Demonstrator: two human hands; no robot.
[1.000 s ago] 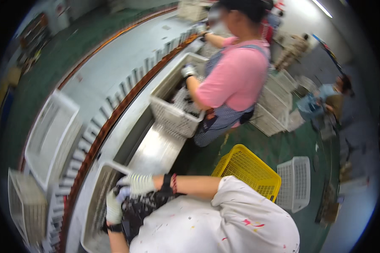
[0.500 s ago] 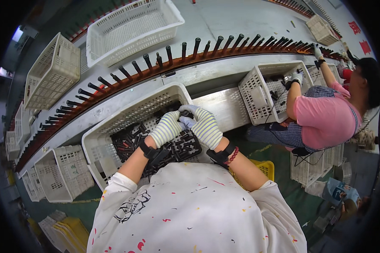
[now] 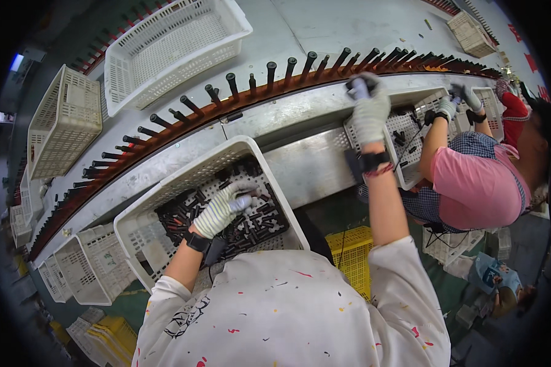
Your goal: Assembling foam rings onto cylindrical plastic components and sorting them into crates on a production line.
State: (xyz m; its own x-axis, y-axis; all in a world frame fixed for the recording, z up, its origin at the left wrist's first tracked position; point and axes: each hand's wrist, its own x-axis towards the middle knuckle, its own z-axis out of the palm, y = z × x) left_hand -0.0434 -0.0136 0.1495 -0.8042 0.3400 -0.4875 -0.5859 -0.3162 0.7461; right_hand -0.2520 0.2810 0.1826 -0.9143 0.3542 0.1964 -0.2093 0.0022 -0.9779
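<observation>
My left hand (image 3: pixel 221 209), in a striped glove, is over the white basket (image 3: pixel 251 144) in front of me, low above a heap of short black tubular pieces (image 3: pixel 266 221). Its thumb and fingers are apart, with no piece clearly between them. My right hand (image 3: pixel 371 116), gloved the same way, is raised at the far right by the long rail of pegs. Motion smears it; its fingers look closed around something dark that I cannot make out. Along the brown rail (image 3: pixel 260 98), black tubular pieces (image 3: pixel 271 73) stand on a row of upright pegs.
An empty white basket (image 3: pixel 171 73) stands beyond the rail, another (image 3: pixel 67 122) to its left. A yellow basket (image 3: pixel 352 257) is below on my right. A co-worker in pink (image 3: pixel 474 183) works at a neighbouring basket (image 3: pixel 410 174) on the right. More white baskets (image 3: pixel 95 263) stand at left.
My hands were together above the basket around a dark piece. They have parted: the right has swung up and right to the rail, the left has dropped slightly left over the heap.
</observation>
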